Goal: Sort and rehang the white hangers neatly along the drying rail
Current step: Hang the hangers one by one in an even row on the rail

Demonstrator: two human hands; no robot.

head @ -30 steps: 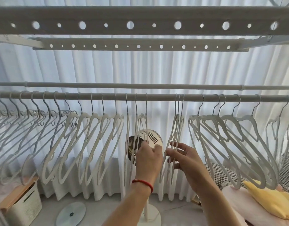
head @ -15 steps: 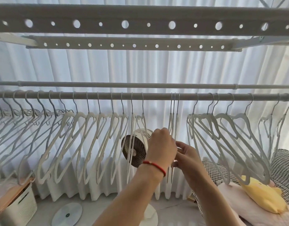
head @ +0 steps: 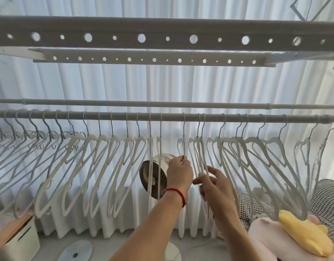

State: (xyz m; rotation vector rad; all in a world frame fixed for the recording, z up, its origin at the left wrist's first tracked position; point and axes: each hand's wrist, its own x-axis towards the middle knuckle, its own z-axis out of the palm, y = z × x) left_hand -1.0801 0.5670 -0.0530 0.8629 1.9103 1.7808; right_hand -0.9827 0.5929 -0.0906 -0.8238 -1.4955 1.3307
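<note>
Left hand: your left hand (head: pixel 179 174) pinches one white hanger (head: pixel 183 147) near its shoulder.
Right hand: your right hand (head: pixel 213 182) has fingers curled round the pair of hangers (head: pixel 201 153) just beside it.
Rail: all hangers hang on the drying rail (head: pixel 173 117), under the two perforated bars (head: pixel 162 37).
Open room: a gap on the rail left of your held hanger, before the two edge-on hangers (head: pixel 155 147).
Count: about thirteen white hangers right of that gap; the left bunch is too crowded to count.
Behind: one fan (head: pixel 153 178).

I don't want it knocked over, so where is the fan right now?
In the head view, the fan sits low at centre, behind two edge-on white hangers and just left of the left hand.
</note>
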